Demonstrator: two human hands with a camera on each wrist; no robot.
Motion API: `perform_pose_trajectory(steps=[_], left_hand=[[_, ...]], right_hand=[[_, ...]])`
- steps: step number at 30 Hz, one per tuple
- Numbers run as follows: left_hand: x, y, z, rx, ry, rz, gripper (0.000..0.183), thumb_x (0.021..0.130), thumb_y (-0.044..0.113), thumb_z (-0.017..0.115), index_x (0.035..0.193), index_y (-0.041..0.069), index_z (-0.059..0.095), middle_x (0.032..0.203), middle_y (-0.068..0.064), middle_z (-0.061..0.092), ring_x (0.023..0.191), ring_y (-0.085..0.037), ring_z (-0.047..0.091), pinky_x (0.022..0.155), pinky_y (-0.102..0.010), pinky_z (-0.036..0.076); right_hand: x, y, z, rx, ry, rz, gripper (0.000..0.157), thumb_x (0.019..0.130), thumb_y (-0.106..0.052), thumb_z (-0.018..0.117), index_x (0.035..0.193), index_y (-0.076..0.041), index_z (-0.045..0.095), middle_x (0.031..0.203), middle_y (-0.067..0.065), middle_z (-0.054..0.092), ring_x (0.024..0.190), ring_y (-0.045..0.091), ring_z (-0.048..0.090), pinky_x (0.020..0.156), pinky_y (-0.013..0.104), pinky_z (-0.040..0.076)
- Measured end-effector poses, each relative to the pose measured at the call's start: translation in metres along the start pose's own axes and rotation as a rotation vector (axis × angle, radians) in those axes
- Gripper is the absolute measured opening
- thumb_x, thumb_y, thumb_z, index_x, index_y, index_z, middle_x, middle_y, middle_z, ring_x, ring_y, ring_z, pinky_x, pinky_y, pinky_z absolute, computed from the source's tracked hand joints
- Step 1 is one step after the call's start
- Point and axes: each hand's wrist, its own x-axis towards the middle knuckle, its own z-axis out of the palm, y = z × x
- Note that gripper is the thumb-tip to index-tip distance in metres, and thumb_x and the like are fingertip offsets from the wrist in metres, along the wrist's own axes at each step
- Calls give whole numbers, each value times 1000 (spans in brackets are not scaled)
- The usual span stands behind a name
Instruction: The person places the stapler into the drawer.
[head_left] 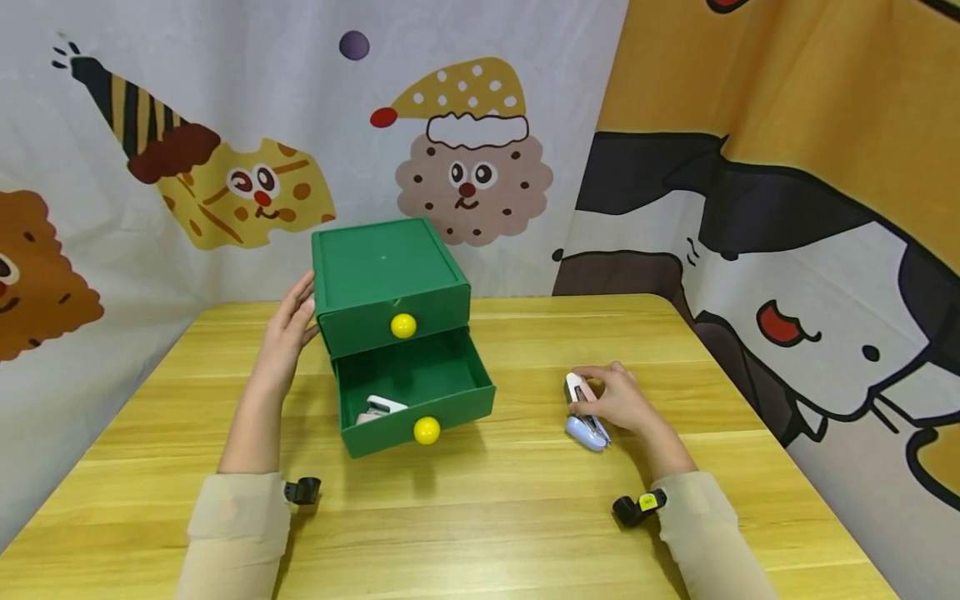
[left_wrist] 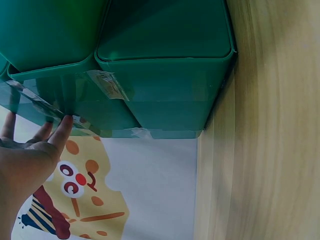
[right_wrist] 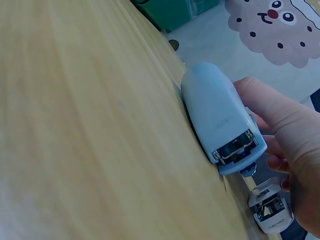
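Observation:
A green two-drawer box (head_left: 386, 267) with yellow knobs stands left of centre, its lower drawer (head_left: 450, 406) pulled out. Inside that drawer lies a white stapler (head_left: 385, 405) beside a pale pinkish piece, partly hidden by the front wall. My left hand (head_left: 288, 333) rests at the box's left side; its fairly straight fingers (left_wrist: 61, 132) press against the taped panel. On the right, my right hand (head_left: 618, 400) pinches a white stapler (head_left: 573, 387) between thumb and fingers. A light blue stapler (right_wrist: 220, 115) lies close against it on the table, nearer to me.
The wooden table (head_left: 510, 517) runs back to a cartoon-printed curtain (head_left: 480, 275). Small black cameras (head_left: 303, 492) sit at both cuffs, just above the tabletop. The pulled-out drawer's yellow knob (head_left: 427, 430) juts toward me.

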Motion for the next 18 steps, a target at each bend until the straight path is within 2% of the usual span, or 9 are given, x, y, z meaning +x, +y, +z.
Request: perform_pose_trajectory(steps=[9,18], left_hand=[[0,0,0,2,4,7,54,104,33,40,154,25,23,157,-9,19,141,-30,20,107,-61,19],[-1,1,0,6,-1,3,55,103,36,41,154,25,22,157,-9,18,141,-30,19,108,-60,19]], right_hand=[[0,-7,-2,48,57,6,70,69,-35,86,128,-8,62,92,10,49,77,24,37,60,33,35],[0,-19,-9,80,75,17,69,71,-33,85,131,-10,60,101,11,53,90,30,43,66,35,38]])
